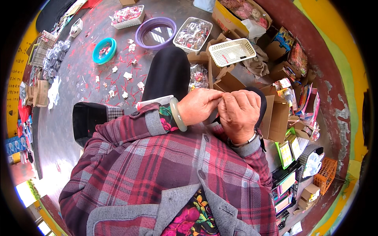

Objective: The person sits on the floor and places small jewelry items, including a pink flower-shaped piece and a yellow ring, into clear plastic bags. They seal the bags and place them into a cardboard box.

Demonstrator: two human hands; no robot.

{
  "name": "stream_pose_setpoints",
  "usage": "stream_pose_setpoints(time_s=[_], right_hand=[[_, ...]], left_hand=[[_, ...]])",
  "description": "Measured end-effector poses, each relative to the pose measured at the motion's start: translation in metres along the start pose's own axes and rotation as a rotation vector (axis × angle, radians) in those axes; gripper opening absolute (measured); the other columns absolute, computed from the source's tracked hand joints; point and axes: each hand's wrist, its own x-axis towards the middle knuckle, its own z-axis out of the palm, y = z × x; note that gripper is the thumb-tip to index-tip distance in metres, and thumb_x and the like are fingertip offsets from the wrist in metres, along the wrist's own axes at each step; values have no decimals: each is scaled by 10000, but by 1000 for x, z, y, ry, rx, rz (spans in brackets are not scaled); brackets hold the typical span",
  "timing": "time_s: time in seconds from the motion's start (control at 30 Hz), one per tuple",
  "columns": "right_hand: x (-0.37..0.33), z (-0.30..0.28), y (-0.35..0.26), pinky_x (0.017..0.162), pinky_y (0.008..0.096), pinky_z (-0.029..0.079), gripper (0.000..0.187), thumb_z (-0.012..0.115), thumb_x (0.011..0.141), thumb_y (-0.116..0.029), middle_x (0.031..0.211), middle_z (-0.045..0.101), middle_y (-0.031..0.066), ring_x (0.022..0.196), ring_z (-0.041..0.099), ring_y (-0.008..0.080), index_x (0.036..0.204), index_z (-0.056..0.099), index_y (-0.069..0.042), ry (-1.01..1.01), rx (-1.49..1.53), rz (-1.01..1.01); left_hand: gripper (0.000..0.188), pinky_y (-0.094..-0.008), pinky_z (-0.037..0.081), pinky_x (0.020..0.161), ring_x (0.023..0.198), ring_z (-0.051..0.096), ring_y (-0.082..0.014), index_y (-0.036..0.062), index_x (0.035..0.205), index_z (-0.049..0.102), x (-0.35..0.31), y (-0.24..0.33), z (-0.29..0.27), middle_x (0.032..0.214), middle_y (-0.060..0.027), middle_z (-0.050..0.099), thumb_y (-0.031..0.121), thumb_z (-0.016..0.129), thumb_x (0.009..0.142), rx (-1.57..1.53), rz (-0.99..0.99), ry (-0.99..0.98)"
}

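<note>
Above my lap, my left hand [199, 105] and my right hand [239, 115] meet at the fingertips. Both are closed in a pinch; whatever lies between the fingers is hidden or too small to name. A pale bangle [178, 114] circles my left wrist, and a watch [252, 137] sits on my right. Partly covered by my left sleeve, a white tray [154, 101] rests against my thigh. Just beyond my hands stands a cardboard box [201, 59] with clear-wrapped small items [198, 75] inside.
A purple basin [138, 38], a teal bowl [95, 56] and filled white baskets [210, 28] stand on the floor ahead. An off-white basket [249, 56] tops the boxes at right. Red strips and white scraps [127, 75] litter the floor. A dark bin [83, 125] is left.
</note>
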Motion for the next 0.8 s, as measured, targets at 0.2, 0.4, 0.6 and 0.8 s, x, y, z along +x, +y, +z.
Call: stream_pose_setpoints(time_s=[0.2,0.4,0.6,0.8], right_hand=[[-3,1,2,672,323,407,128,639,608,-27,701,557,30,702,536,206,722,597,-66,63,169,178],[-10,-4,8,628,257,410,61,611,679,21,685,560,43,651,525,143,717,615,-27,8,677,654],[-20,-14,21,702,219,429,54,571,791,15,819,620,52,754,552,97,825,610,34,104,1323,1007],[-38,-22,40,730,236,423,65,595,753,12,765,606,55,730,550,118,815,614,16,249,1393,1145]], left_hand=[[165,-309,472,635,711,607,-261,-21,983,588,0,1,-2,774,-163,603,68,507,871,-16,-12,-36],[212,-265,484,712,798,620,-155,-25,1053,592,-3,-2,-3,865,-95,646,80,489,900,-171,-155,-72],[258,-305,467,878,981,584,-193,-52,1107,559,-1,-4,-2,1072,-117,597,93,455,921,-766,-454,-113],[295,-333,449,924,1056,553,-226,-87,1132,516,1,1,-10,1127,-163,565,101,463,910,-972,-583,-103]])
